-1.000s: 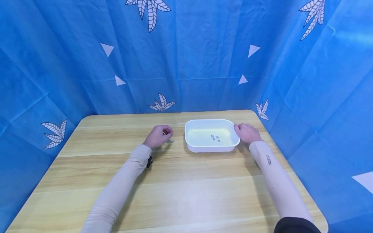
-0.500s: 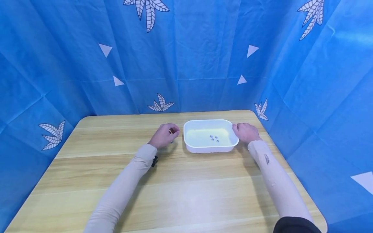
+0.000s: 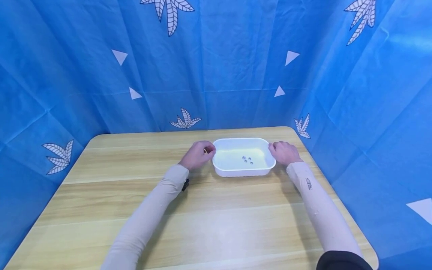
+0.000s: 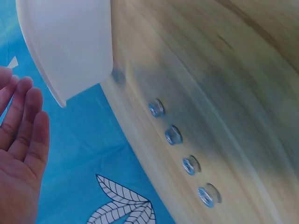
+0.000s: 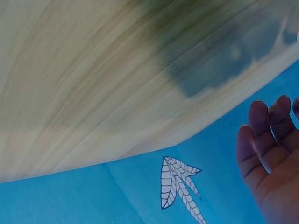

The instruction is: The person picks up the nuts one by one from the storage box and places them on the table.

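My left hand [image 3: 198, 154] is at the left end of a white plastic box [image 3: 241, 173]. Its thumb and forefinger tips come together at the rim and seem to pinch a small nut, which the fingertips hide. In the left wrist view the other fingers of the left hand [image 4: 21, 154] are half bent beside the box [image 4: 70, 42]. Several silver flange nuts [image 4: 173, 135] stand in a row on the table. More small nuts [image 3: 245, 161] lie in the box. My right hand [image 3: 285, 153] grips the box's right rim; its lower fingers [image 5: 259, 119] curve loosely.
A light wood-grain table [image 3: 216, 217] bears everything. Behind it and at both sides hangs a blue curtain [image 3: 236, 67] with leaf and triangle prints, close to the table's far edge [image 3: 162, 132].
My left hand has moved right, from near the nuts on the table to the left rim of the box. My right hand stays at the right rim. The nuts inside look unchanged.
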Available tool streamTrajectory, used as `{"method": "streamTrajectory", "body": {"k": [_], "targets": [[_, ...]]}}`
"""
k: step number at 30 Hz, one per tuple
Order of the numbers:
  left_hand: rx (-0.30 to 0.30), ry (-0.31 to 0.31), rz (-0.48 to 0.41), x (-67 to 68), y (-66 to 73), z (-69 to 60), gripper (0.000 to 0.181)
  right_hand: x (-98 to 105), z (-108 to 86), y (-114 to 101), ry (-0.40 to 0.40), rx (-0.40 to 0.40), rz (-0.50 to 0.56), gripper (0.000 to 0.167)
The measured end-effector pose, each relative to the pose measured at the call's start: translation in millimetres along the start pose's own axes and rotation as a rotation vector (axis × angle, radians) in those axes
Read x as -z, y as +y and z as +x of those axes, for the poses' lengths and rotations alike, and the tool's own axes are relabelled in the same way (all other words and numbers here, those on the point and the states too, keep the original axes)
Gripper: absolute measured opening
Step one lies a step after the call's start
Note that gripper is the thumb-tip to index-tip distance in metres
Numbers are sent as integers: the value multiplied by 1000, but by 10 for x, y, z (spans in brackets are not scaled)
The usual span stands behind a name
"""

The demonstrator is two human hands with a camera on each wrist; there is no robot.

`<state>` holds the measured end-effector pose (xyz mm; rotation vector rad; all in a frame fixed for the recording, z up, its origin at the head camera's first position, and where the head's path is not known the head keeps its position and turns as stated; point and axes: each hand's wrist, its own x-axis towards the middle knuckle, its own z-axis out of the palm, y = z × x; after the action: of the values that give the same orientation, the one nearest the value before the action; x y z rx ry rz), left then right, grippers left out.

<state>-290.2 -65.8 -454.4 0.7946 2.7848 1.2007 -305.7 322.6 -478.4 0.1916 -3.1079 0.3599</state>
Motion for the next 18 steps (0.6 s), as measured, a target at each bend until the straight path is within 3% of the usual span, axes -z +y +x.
{"method": "streamTrajectory", "body": {"k": [11,18], "targets": [[-91,-23,-65,-124,99,153,17,15,-14,-7,-10,-10,9,69],[-96,-73,-70,-241,132,243,21,15,-30,-37,-25,-18,14,67]]}}
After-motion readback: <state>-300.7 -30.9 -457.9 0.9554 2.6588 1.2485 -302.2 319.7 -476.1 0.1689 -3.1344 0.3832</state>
